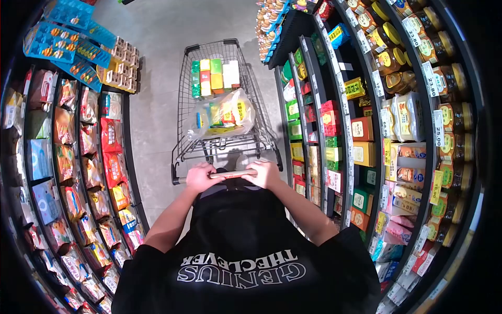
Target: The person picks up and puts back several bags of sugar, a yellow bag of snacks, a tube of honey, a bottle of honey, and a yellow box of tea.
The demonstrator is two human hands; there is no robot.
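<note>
1. Grey floor [162,23] is flanked by stocked shelves [349,141].
2. A thin pale strip [232,174] is gripped at its ends by left hand [200,177] and right hand [265,174], at the cart's [278,159] near end.
3. Bag [247,112] and boxes [216,78] are carried in the cart.

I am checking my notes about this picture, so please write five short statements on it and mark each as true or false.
1. The left hand and right hand grip the handle of the cart. True.
2. The plastic bag lies farther from the hands than the coloured boxes. False: it lies nearer.
3. The shirt is black with pale lettering. True.
4. Brown jars line the person's left. False: they are on the right.
5. The boxes are inside the cart. True.
</note>
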